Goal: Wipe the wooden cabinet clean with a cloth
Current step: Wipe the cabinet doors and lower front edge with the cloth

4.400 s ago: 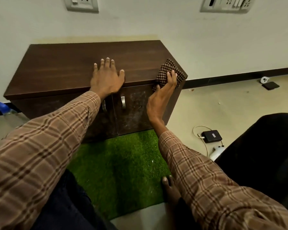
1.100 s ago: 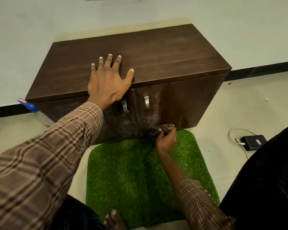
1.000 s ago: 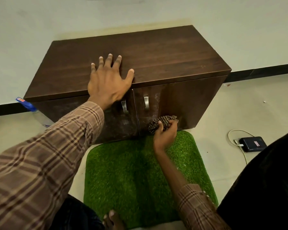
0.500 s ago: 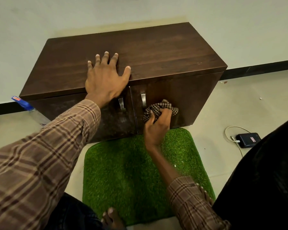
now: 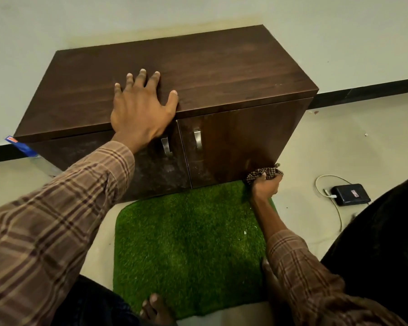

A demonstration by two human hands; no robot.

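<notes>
Foot (image 5: 156, 309): bare toes are showing at the near edge of the mat, well behind both hands.
Mat (image 5: 189, 243): a green grass-like mat is lying on the floor, running from the toes up to the base of the cabinet, just under the right-hand fingers.
Right hand (image 5: 265, 187): its fingers are curling round a bunched checked cloth (image 5: 264, 172), grasping it and pressing it against the bottom right corner of the right door.
Charger block (image 5: 350, 194): a black block with a white cable is lying on the floor, to the right of the right-hand fingers and apart from them.
Handles (image 5: 197, 138): two metal handles are sitting either side of the gap between the doors, above and left of the cloth, below the left thumb.
Left hand (image 5: 140, 109): its fingers are spreading straight and released, resting flat on the cabinet top with the palm over the front edge; it is holding nothing.
Cabinet (image 5: 222, 74): a dark wooden cabinet is standing on the floor against the wall, beyond the mat; the left door is looking dusty, the right door glossier.
Blue item (image 5: 19, 145): something blue is poking out at the cabinet's left end; I cannot tell what it is.
</notes>
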